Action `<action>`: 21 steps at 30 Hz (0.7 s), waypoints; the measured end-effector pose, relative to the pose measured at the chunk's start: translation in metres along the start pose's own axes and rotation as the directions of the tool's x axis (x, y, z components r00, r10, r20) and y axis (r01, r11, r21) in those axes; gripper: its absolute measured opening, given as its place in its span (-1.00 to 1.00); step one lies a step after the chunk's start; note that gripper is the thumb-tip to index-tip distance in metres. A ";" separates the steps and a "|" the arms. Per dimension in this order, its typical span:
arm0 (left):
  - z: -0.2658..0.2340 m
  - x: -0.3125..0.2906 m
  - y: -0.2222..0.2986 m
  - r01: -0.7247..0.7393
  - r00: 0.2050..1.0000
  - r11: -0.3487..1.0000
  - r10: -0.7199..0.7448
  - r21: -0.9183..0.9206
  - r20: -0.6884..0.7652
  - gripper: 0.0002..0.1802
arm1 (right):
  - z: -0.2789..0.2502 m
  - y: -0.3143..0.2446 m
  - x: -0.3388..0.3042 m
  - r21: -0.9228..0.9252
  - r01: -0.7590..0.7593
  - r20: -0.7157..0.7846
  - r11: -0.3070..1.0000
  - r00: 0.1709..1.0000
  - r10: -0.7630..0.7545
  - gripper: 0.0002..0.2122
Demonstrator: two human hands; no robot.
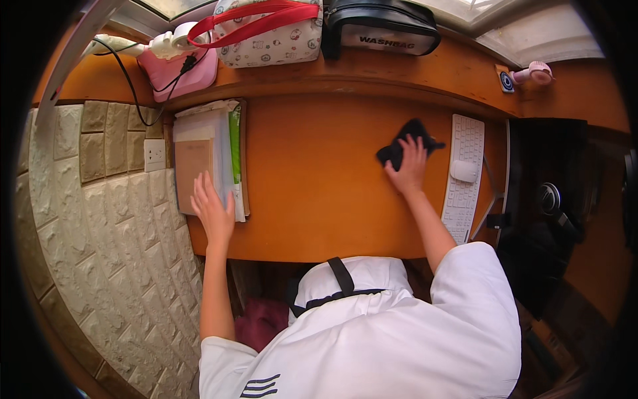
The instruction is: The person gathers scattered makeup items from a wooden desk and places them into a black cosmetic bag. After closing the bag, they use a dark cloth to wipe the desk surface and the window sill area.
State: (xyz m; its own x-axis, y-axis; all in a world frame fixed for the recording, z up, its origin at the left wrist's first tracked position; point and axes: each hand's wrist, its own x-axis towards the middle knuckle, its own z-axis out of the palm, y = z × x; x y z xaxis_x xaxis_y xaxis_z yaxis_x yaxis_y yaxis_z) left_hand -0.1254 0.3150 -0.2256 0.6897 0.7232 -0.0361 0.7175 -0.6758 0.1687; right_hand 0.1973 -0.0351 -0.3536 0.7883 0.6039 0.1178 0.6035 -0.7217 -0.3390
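One black cloth (407,147), one white keyboard (465,174), one mouse (464,171), two bags (266,30), one paper stack (211,156)

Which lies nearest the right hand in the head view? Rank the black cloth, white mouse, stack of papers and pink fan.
1. black cloth, under the right hand
2. white mouse, on the keyboard to its right
3. pink fan, far right ledge
4. stack of papers, far left
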 end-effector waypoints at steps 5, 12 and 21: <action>0.092 0.036 -0.057 0.207 0.977 0.955 -0.189 0.211 -0.100 -0.15 | 0.022 -0.023 0.027 -0.132 -0.276 -0.038 0.952 0.961 0.273 -0.30; 0.104 0.048 -0.050 0.190 0.972 0.959 -0.153 0.212 -0.179 -0.15 | 0.117 -0.276 0.108 0.229 0.343 0.180 0.911 0.905 -0.385 -0.32; 0.101 0.042 -0.049 0.194 0.966 0.959 -0.150 0.208 -0.208 -0.16 | 0.081 -0.178 0.120 0.257 0.234 0.160 0.938 0.947 -0.280 -0.40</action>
State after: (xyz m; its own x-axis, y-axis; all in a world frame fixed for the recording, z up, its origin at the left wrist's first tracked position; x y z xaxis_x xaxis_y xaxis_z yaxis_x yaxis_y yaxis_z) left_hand -0.1216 0.3640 -0.3349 0.5384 0.8302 0.1446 0.8419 -0.5373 -0.0501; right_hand 0.1746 0.1933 -0.3546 0.5582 0.8278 0.0566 0.7193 -0.4488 -0.5302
